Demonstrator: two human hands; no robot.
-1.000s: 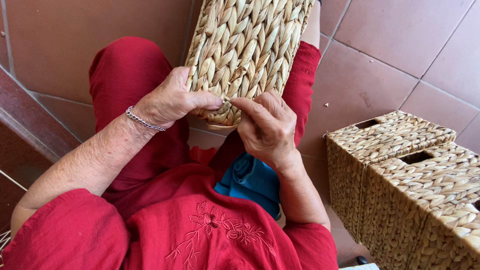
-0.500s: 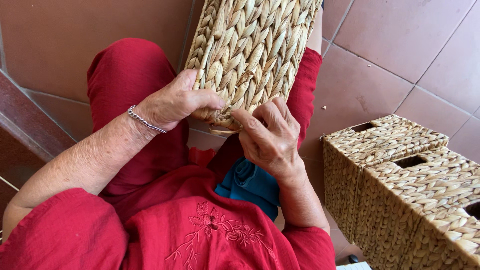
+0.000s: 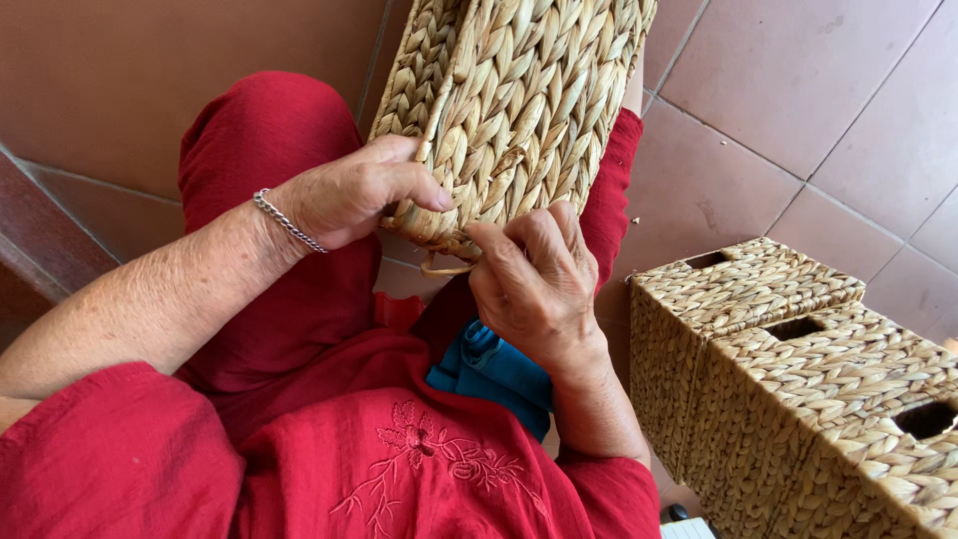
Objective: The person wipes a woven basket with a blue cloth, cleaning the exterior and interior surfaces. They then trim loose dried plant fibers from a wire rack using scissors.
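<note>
A straw-coloured woven basket (image 3: 519, 100) rests on my lap, between my knees in red trousers. My left hand (image 3: 349, 195), a silver bracelet on its wrist, grips the basket's near corner with the thumb pressed on the weave. My right hand (image 3: 534, 279) pinches a loose straw strand (image 3: 444, 268) at the basket's lower edge, fingers curled tight around it. A blue cloth (image 3: 489, 369) lies on my lap under the right wrist.
Two finished woven boxes (image 3: 788, 389) with slot handles stand on the tiled floor (image 3: 798, 110) to my right. A dark wooden ledge (image 3: 40, 250) runs along the left.
The basket has come nearer and shifted slightly right. My right hand has moved down from the basket face to its lower edge and closed on the loose strand.
</note>
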